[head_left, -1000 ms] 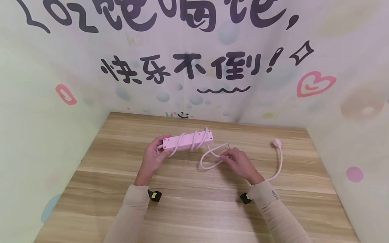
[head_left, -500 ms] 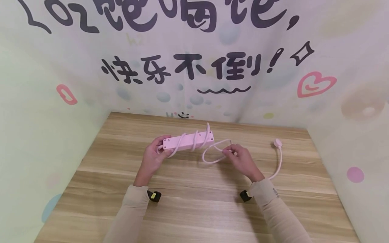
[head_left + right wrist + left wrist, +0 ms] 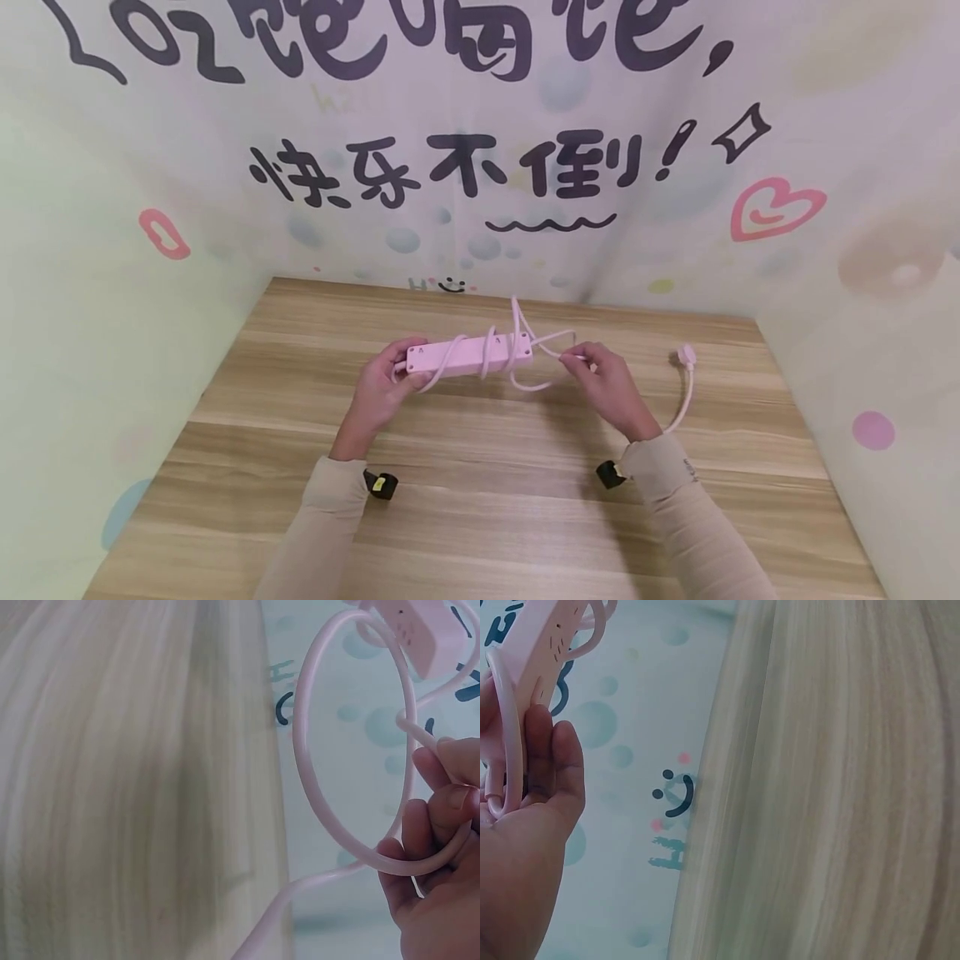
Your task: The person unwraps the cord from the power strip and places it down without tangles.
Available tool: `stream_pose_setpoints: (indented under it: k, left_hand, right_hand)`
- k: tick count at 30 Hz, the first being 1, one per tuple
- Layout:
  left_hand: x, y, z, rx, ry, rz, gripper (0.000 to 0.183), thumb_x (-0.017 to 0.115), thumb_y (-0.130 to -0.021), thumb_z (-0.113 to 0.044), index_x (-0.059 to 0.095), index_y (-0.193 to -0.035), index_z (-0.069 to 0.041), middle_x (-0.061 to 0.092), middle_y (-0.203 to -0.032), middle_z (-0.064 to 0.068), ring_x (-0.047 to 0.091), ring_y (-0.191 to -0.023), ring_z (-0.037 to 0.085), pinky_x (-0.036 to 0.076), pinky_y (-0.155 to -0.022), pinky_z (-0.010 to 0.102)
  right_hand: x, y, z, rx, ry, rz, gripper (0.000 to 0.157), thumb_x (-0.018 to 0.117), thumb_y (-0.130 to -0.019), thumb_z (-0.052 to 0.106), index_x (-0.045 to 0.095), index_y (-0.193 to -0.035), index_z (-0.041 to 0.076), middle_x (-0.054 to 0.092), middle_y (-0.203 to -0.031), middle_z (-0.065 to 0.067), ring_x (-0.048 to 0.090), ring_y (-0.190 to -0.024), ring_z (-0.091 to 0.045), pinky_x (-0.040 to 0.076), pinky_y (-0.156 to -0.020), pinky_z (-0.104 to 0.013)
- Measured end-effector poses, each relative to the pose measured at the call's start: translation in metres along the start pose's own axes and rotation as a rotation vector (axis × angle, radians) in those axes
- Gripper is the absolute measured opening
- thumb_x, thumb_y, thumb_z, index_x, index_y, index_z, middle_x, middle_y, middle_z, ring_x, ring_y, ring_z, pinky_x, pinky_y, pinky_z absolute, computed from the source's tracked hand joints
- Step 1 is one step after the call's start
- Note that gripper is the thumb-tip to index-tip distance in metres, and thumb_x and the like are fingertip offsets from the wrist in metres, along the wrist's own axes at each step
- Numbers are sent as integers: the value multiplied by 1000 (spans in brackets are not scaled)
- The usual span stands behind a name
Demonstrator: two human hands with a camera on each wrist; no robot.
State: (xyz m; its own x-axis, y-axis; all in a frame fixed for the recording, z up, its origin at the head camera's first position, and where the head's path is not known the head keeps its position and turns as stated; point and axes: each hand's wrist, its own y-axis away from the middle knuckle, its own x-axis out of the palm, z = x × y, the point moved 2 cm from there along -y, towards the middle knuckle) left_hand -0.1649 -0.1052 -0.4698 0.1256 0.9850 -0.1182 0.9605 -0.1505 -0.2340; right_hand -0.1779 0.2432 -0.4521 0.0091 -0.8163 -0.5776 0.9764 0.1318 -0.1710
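The person's left hand (image 3: pixel 377 393) has its fingers clamped round one end of a pink oblong plastic power strip (image 3: pixel 467 357), which extends rightward from them. The right hand (image 3: pixel 611 387) pinches a loop of round, pale-pink cable (image 3: pixel 302 735) between its fingers. Compared with half a second ago, those fingers sit slightly higher, and the cable arcs higher above the strip's far end. A pink rounded plug (image 3: pixel 686 356) lies right of the right fingers on the wood-grain bench (image 3: pixel 480 492).
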Motion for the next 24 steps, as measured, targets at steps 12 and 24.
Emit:
stream_pose_setpoints:
  k: [12, 24]
  left_hand:
    - [-5, -1, 1, -46, 13, -23, 48, 71, -91, 3, 55, -136, 7, 59, -135, 29, 60, -109, 5, 53, -91, 12]
    - [-8, -2, 3, -41, 41, -47, 48, 71, -90, 4, 55, -135, 8, 59, -133, 29, 60, -108, 5, 54, -90, 12]
  right_hand:
    - [-15, -3, 8, -45, -14, -82, 18, 64, -101, 17, 72, -104, 1, 66, -87, -11, 52, -78, -5, 43, -67, -19]
    - [-30, 3, 18, -44, -64, -74, 20, 64, -101, 21, 71, -104, 2, 59, -83, 1, 50, -78, -6, 42, -68, -18]
